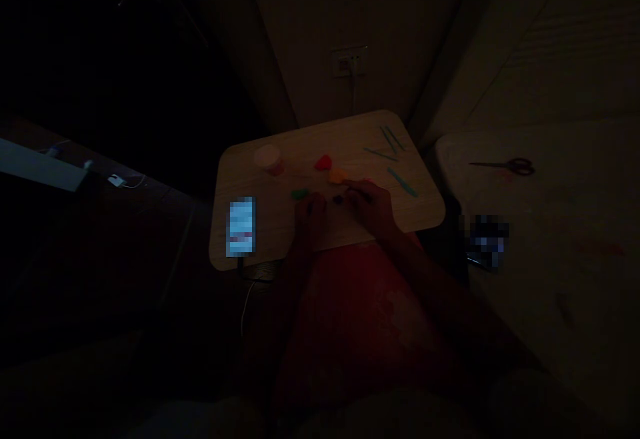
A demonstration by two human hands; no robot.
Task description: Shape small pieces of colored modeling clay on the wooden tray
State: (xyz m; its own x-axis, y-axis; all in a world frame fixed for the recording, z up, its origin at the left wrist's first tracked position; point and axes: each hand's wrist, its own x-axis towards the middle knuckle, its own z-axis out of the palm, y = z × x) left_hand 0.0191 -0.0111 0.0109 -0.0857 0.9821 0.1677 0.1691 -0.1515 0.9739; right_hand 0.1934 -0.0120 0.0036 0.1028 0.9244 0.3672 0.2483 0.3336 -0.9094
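Note:
The scene is very dark. My left hand (311, 213) rests low over the small wooden table (280, 232), its fingers curled in; whatever is in them is hidden. Just beside it lies a green lump (300, 194), like modelling clay. My right hand (374, 207) has fingers stretched out toward an orange lump (337, 176), the fingertips at its edge; contact is unclear. A small dark lump (338, 199) sits on the table between both hands. Behind the orange lump is a red one (324, 162).
A pale tub (269, 158) and a lit phone (241, 227) stand on the table's left side. Thin teal sticks (389, 139) and a wider teal tool (403, 182) lie at right. Scissors (505, 166) rest on the pale surface beyond. A wall socket (349, 62) holds a plug.

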